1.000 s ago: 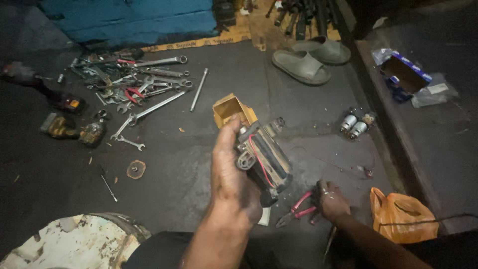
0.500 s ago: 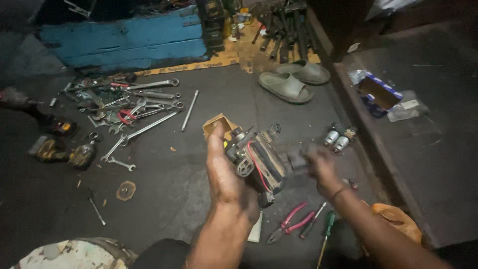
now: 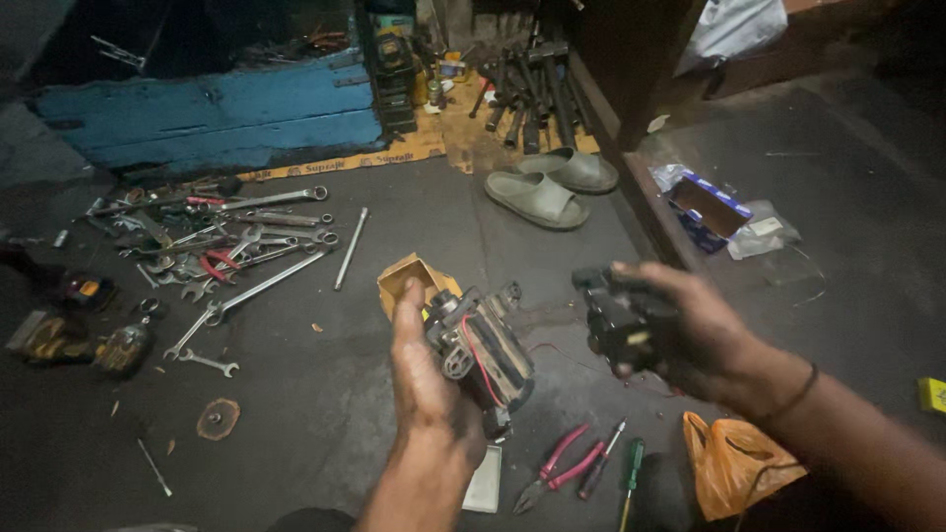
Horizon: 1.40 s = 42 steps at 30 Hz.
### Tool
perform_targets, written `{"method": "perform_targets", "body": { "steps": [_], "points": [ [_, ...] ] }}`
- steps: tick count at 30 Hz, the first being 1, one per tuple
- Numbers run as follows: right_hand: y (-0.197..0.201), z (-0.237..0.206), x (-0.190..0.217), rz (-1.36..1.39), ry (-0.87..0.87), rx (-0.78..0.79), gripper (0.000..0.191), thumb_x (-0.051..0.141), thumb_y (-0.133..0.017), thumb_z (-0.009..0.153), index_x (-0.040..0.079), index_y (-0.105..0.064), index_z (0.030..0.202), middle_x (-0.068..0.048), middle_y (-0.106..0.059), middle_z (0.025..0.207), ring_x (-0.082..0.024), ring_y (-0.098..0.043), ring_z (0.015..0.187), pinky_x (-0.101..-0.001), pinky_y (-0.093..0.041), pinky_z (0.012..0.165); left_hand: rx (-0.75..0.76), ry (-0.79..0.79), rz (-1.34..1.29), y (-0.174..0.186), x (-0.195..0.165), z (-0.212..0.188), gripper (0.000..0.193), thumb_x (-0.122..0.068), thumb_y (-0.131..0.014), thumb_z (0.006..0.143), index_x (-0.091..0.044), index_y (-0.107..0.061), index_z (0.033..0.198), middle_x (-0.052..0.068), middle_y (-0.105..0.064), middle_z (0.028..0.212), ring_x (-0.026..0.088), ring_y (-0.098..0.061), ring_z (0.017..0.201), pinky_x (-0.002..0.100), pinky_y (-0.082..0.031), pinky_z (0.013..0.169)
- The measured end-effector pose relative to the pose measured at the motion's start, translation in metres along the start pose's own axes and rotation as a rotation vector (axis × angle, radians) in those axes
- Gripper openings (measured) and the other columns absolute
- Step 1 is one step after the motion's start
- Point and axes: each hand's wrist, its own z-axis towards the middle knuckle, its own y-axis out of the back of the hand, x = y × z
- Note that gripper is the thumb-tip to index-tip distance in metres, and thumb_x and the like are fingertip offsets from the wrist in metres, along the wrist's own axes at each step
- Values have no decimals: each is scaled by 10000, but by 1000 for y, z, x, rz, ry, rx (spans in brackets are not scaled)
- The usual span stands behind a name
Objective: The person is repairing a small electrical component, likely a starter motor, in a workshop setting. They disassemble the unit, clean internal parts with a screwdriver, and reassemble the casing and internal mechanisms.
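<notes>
Hands (image 3: 434, 384) raised, gripping motor parts (image 3: 483, 350)

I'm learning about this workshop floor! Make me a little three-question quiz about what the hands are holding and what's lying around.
1. True or false: both hands hold something.
2. What lies on the floor just below the hands? A) pink-handled pliers B) a hammer C) a broom
3. What colour is the bag near the right arm?

Key
1. True: the left hand holds a motor-like part; the right hand holds a black part.
2. A, pink-handled pliers.
3. The bag is orange.
</notes>
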Motion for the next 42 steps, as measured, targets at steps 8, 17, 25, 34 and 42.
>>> {"method": "perform_targets", "body": {
  "steps": [8,17,25,34,42],
  "points": [
    [-20,-27,5,120,40,-58,340,410,-616,868,108,-605,1023,-110,-652,819,-231,-661,693,-325,-507,439,-21,20,83,7,0,3,505,-596,-529,900,-124,-665,1016,56,-695,843,202,-676,775,390,-557,746],
    [-37,-36,9,212,242,219,269,349,-607,1008,82,-588,1028,-133,-675,884,-263,-682,753,-330,-541,460,-29,65,84,16,-4,4,538,-627,-538,876,-119,-670,993,61,-692,819,217,-659,734,394,-542,698],
    [-33,-32,8,160,294,193,385,430,-557,1047,55,-614,1112,-253,-722,1019,-283,-711,862,-364,-607,580,-74,62,181,13,-2,2,483,-609,-590,827,-172,-655,1021,32,-686,859,206,-652,803,433,-532,746],
    [-9,-34,3,291,352,412,426,223,-626,959,-100,-535,1222,-356,-636,1237,-365,-659,1080,-451,-588,834,46,-40,443,12,0,-3,585,-439,-754,733,-74,-625,1171,75,-635,959,193,-648,857,424,-559,729],
    [10,-37,-3,389,306,515,690,244,-570,944,-194,-385,1443,-429,-524,1379,-390,-635,1087,-459,-560,848,153,-135,529,16,4,-1,590,-355,-802,710,-27,-622,1166,79,-647,900,186,-650,772,362,-559,680]
  ]
}}
